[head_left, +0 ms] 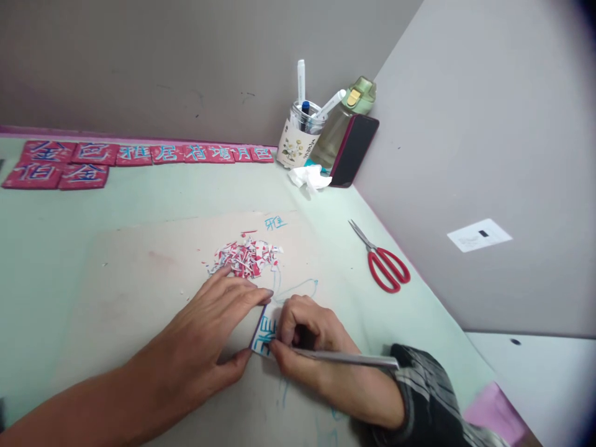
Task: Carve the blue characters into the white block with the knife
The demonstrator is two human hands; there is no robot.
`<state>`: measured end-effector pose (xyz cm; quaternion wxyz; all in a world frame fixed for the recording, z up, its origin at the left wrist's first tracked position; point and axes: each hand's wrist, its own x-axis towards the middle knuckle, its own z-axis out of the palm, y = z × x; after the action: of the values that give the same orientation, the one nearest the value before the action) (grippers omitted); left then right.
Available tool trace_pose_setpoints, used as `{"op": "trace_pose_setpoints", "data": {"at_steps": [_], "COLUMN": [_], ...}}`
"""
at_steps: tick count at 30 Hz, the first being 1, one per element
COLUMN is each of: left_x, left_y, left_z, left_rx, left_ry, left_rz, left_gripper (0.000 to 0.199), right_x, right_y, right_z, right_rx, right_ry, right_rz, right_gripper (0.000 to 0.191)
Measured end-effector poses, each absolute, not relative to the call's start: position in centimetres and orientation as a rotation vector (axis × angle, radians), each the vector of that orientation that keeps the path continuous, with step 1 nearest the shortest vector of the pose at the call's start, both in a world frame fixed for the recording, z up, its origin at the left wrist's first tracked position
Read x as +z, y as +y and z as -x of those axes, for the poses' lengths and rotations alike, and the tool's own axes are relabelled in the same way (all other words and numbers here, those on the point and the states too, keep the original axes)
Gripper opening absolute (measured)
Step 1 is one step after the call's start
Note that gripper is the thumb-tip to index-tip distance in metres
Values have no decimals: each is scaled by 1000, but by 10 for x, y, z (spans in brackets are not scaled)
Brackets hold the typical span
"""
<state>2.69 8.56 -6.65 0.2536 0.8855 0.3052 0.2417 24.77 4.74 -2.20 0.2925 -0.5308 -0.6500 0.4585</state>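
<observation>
Below the middle of the view lies a small white tile with blue character strokes and a dark edge. My left hand steadies it, thumb at the near left corner and fingertips at the far corner. My right hand is closed in a pen grip on a slim silver craft knife, its handle pointing right. The knife's tip is hidden behind my fingers at the tile. Just beyond my left fingers is a pile of red and white shavings. A worn beige board lies beneath, marked with blue strokes.
Red tiles with pale blue characters line the back left. At the back stand a jar of markers, a green-lidded bottle and a leaning phone, near crumpled tissue. Red-handled scissors lie right, beside the grey wall.
</observation>
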Motion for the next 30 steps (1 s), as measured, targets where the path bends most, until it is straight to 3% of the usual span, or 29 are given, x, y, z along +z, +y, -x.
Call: {"op": "trace_pose_setpoints", "data": {"at_steps": [6, 30], "left_x": [-66, -67], "left_y": [77, 77], "left_z": [-33, -40], "left_rx": [717, 716], "left_ry": [937, 969], "left_rz": [-2390, -2495], "left_gripper": [46, 48], "right_x": [-26, -25], "right_y": [37, 40], "right_z": [-248, -254], "right_rx": [1102, 1207], "right_ry": [-1749, -1857], "right_rz": [1465, 1284], "right_gripper": [22, 24]}}
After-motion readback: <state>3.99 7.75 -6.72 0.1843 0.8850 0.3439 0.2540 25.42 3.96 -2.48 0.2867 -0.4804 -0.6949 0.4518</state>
